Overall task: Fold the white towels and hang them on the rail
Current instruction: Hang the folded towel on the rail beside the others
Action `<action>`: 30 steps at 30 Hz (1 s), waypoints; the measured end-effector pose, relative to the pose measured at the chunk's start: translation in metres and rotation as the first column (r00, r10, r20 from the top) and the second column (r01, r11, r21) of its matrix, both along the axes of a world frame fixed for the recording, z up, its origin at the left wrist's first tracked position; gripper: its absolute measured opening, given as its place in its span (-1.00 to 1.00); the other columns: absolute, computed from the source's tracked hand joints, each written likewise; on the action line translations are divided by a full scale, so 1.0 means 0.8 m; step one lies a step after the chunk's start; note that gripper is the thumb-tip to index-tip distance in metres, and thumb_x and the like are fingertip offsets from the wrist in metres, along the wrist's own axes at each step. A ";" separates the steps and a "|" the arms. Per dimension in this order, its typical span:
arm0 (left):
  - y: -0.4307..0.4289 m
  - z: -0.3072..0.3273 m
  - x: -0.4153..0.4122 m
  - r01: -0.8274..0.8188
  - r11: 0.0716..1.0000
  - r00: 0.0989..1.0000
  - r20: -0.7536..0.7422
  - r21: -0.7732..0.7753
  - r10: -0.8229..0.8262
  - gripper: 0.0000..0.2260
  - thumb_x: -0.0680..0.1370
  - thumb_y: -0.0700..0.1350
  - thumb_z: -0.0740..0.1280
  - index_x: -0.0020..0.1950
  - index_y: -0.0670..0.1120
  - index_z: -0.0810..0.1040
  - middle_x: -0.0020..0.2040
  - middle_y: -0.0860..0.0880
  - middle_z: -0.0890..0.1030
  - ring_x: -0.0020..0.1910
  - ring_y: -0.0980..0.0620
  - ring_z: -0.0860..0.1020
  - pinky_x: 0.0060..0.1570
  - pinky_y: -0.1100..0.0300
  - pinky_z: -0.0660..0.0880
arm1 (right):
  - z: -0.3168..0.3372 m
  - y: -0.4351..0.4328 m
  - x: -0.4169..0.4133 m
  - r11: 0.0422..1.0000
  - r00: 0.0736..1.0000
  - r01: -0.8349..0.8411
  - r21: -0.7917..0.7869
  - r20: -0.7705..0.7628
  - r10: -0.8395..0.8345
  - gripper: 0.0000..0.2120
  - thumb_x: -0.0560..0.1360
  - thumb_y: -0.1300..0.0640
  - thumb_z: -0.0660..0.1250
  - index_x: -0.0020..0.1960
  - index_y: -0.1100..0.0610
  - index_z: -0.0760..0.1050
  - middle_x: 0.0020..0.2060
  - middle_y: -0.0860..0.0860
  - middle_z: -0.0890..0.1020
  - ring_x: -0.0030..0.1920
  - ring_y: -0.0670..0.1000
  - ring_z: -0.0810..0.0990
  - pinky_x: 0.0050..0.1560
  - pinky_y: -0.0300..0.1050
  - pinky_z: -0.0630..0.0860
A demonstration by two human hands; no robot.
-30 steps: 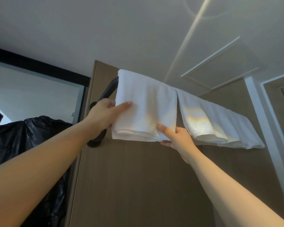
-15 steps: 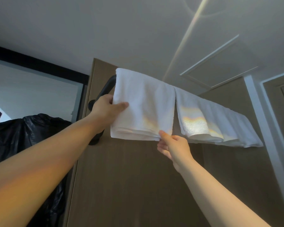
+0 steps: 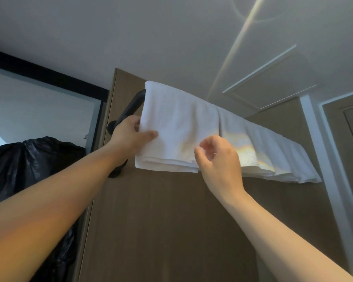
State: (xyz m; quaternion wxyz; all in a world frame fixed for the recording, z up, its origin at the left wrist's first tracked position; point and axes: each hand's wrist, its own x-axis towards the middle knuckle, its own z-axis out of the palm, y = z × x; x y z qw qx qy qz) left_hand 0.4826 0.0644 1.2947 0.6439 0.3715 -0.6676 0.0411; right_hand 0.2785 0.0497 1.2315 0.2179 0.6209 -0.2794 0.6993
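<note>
Room: brown wooden panel (image 3: 161, 220), white ceiling (image 3: 130, 37), one black plastic bag (image 3: 29, 159) at left.
Nearest towel (image 3: 177, 123): one, white, folded, draped over the rail's left end.
Rail (image 3: 134, 104): one black bar on the panel.
Other towels (image 3: 273, 151): overlapping row just right; count unclear.
Left hand (image 3: 128, 139): pinches the nearest towel's left edge.
Right hand (image 3: 218, 159): before its lower right corner, fingers loosely curled, holding nothing.

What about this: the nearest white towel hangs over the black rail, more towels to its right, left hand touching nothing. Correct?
Not quite. The head view shows the left hand gripping the left edge of the nearest towel, thumb on its front. The rest holds: it hangs over the black rail, more towels to its right.
</note>
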 end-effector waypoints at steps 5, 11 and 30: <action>0.003 -0.001 0.000 0.063 0.998 0.998 -0.024 0.024 -0.062 -0.64 0.52 -0.08 0.41 0.28 -0.06 0.43 0.03 0.05 0.57 -0.12 0.16 0.54 -0.31 0.31 0.45 | -0.001 -0.043 -0.008 0.933 0.991 -0.004 0.360 -0.125 0.053 -0.78 0.51 0.12 0.35 0.13 0.13 0.54 0.00 0.02 0.59 0.02 0.01 0.58 0.08 -0.12 0.50; 0.001 -0.005 0.003 0.055 0.998 0.998 -0.017 0.006 -0.055 -0.70 0.52 -0.06 0.41 0.20 -0.02 0.42 -0.06 0.13 0.53 -0.15 0.20 0.52 -0.32 0.34 0.42 | 0.048 -0.009 -0.008 0.997 0.997 0.074 -0.032 -0.023 -0.075 -0.77 0.50 0.21 0.33 0.14 0.17 0.55 0.04 0.06 0.57 0.05 0.05 0.54 0.02 -0.24 0.35; 0.012 -0.029 0.000 0.009 0.999 0.998 0.061 0.032 -0.011 -0.70 0.52 -0.01 0.41 0.20 0.01 0.44 0.02 0.07 0.59 -0.04 0.12 0.57 -0.21 0.28 0.47 | 0.156 -0.044 0.037 0.971 0.965 0.227 0.070 -0.154 -0.214 -0.46 0.59 -0.32 -0.04 0.42 -0.04 0.27 0.32 0.05 0.41 0.42 0.10 0.25 0.46 0.11 0.05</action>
